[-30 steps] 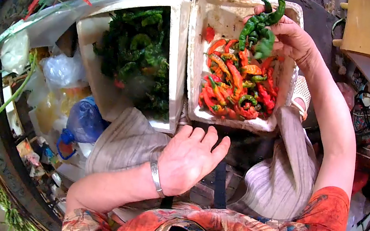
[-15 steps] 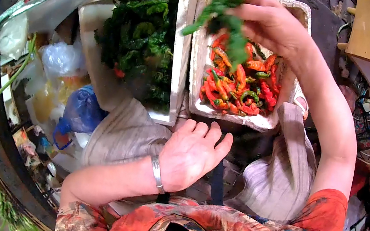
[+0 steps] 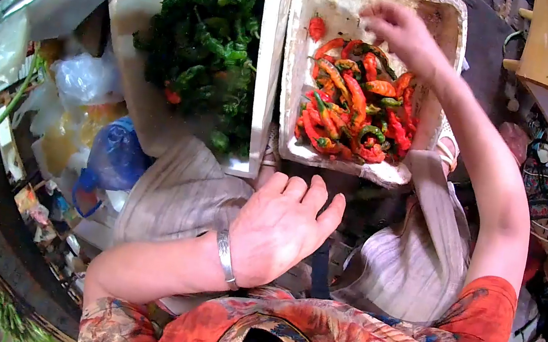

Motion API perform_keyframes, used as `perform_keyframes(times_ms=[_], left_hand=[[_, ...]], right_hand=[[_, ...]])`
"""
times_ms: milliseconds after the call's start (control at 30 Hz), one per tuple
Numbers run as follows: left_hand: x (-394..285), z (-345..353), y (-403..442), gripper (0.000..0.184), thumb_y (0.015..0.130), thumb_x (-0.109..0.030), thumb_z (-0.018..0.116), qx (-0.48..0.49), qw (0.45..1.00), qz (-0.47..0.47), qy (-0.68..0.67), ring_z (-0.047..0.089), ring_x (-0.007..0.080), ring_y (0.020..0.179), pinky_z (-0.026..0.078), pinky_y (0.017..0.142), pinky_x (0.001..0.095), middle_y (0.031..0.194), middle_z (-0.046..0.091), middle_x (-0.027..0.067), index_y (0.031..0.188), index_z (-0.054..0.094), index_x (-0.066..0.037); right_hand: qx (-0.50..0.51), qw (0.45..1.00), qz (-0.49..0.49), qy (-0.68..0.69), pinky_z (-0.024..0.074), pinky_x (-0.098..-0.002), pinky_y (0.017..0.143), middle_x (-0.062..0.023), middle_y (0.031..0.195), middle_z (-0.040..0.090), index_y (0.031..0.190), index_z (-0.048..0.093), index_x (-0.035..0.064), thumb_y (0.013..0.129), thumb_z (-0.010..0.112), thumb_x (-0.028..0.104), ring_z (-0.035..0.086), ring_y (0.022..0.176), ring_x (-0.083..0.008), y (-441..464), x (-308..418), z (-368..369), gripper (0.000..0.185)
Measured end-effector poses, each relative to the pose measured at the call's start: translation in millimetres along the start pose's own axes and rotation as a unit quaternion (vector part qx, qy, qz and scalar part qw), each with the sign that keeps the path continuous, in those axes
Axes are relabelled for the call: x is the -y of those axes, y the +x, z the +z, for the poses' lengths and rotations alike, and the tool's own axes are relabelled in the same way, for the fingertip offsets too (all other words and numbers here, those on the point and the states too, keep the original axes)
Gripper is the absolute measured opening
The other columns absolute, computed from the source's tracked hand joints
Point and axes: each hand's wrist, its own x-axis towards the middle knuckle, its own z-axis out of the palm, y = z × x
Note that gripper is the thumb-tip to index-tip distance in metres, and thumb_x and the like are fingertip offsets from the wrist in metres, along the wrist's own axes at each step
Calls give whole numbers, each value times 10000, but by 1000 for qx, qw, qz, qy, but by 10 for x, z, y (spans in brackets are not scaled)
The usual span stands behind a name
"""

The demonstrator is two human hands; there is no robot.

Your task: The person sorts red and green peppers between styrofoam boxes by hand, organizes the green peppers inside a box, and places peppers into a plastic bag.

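Nearest, beyond a silver bracelet (image 3: 226,259), a left hand (image 3: 281,234), back upward and loosely spread, with nothing visible in its grip. Farther out, at left, a white foam box (image 3: 133,53) of green chili peppers (image 3: 210,55); alongside, a second foam box (image 3: 295,77) of mostly red chili peppers (image 3: 352,104). Over that box's far half, a motion-blurred right hand (image 3: 410,40), empty, with parted, slightly curled fingers.

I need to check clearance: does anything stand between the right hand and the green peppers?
Between the right hand and the green peppers stand the red-pepper box's left wall and, beside it, the green-pepper box's right wall. Hand height is unclear.
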Motion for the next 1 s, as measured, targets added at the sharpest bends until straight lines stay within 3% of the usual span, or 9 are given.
perform_keyframes(times_ms=[100,167,300,400,567,600,633,767,1000], left_hand=[[-6,-15,-9,525,789,-169,545,1,1000,7,2,545,326,1047,427,866,396,1260,529,193,1301,514,-54],[-13,-49,-7,532,790,-175,545,5,1000,10,2,547,325,1045,427,866,396,1258,530,203,1307,510,-55],[-48,-30,9,535,792,-189,541,3,1000,9,15,553,314,1038,431,861,391,1255,535,217,1310,508,-54],[-58,-5,-8,524,795,-189,534,-4,1000,8,17,555,311,1035,431,863,386,1249,539,222,1301,514,-52],[-67,44,-51,504,800,-185,526,-12,1000,15,11,552,321,1043,432,865,386,1226,547,223,1284,520,-44],[-65,52,-62,499,804,-183,522,-18,1000,15,4,551,328,1050,432,867,388,1218,550,223,1282,520,-41],[-62,58,-73,499,804,-183,522,-18,1000,16,5,551,328,1050,432,867,388,1218,550,223,1282,520,-41],[-71,53,-131,502,815,-183,514,-16,1000,19,-1,545,344,1073,428,869,394,1207,554,227,1295,509,-35],[-94,96,-204,498,826,-182,500,-10,1000,19,11,539,356,1091,426,868,401,1221,546,232,1304,506,-42]], right_hand=[[16,976,-79,-202,493,-350,780,-83,967,642,1077,629,47,815,646,152,622,917,-246,-335,-370,309,283],[68,931,-189,-306,441,-503,953,-155,1268,569,1232,587,130,779,666,198,534,1166,-363,-606,-287,568,465],[141,843,-329,-401,295,-588,1082,-156,1424,418,1262,547,183,763,687,216,324,1374,-355,-818,-470,1013,519],[147,834,-275,-455,217,-597,1118,-96,1436,416,1365,465,177,574,866,353,301,1396,-335,-706,-567,733,904],[69,816,-199,-539,287,-509,1064,-86,1339,482,1290,515,129,644,816,219,323,1363,-324,-494,-757,249,719],[44,827,-223,-514,353,-554,1014,-105,1266,515,1118,602,113,759,628,100,380,1314,-358,-498,-768,152,361],[49,824,-219,-520,382,-526,970,-108,1228,526,1063,632,104,747,635,108,403,1281,-359,-513,-771,81,316],[87,832,-115,-536,427,-471,880,-116,1136,532,1030,640,95,754,629,126,474,1134,-330,-662,-571,153,279],[90,851,-90,-509,482,-456,812,-148,1133,556,1028,644,69,747,702,208,509,1059,-351,-833,-558,227,318]])
